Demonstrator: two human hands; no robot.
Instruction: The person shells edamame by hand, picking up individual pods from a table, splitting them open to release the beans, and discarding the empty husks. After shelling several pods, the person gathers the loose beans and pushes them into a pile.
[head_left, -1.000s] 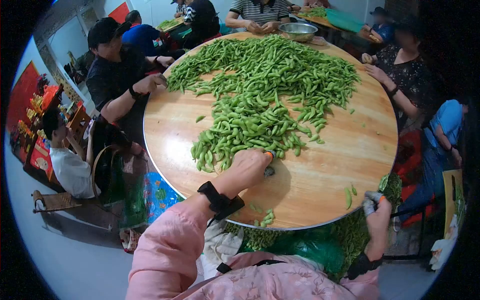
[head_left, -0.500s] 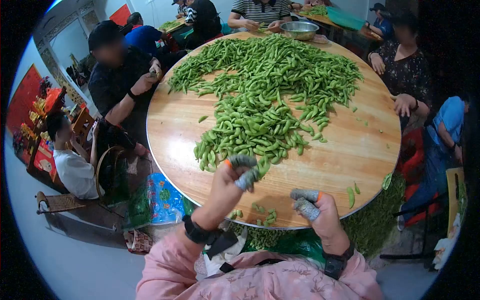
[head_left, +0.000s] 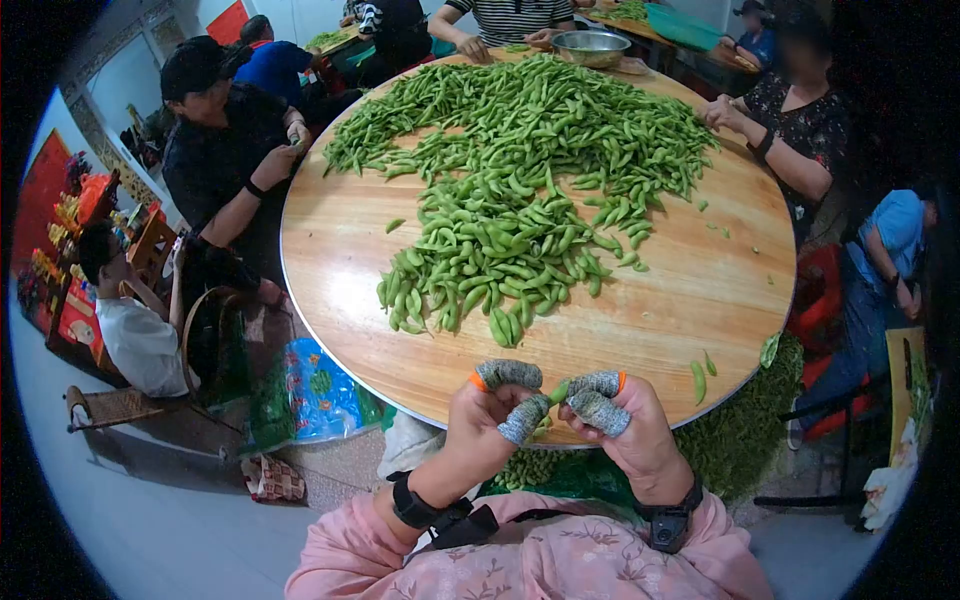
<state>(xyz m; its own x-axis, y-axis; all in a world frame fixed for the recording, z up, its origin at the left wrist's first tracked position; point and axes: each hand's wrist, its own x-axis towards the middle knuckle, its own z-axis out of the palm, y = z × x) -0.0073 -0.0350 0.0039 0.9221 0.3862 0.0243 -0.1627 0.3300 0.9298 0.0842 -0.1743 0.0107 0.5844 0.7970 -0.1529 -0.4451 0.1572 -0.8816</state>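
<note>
My left hand [head_left: 483,415] and my right hand [head_left: 637,432] meet over the near edge of the round wooden table [head_left: 700,285]. Grey finger sleeves, some with orange ends, cover the thumb and forefinger of each. Between their fingertips a green edamame pod [head_left: 559,391] is pinched from both sides. Just beyond lies the near tip of a large heap of edamame pods [head_left: 510,220]. Below the table edge, partly behind my hands, is a pile of small green pieces [head_left: 535,468].
Two loose pods [head_left: 698,382] lie right of my hands. A metal bowl [head_left: 591,48] stands at the far edge. Several people sit around this table and others behind. Green plant waste [head_left: 745,435] covers the floor at right; a blue plastic bag [head_left: 325,390] lies at left.
My left hand has come back from the heap with a pod, and both hands have closed together on it. The person at right has brought both hands together at the heap.
</note>
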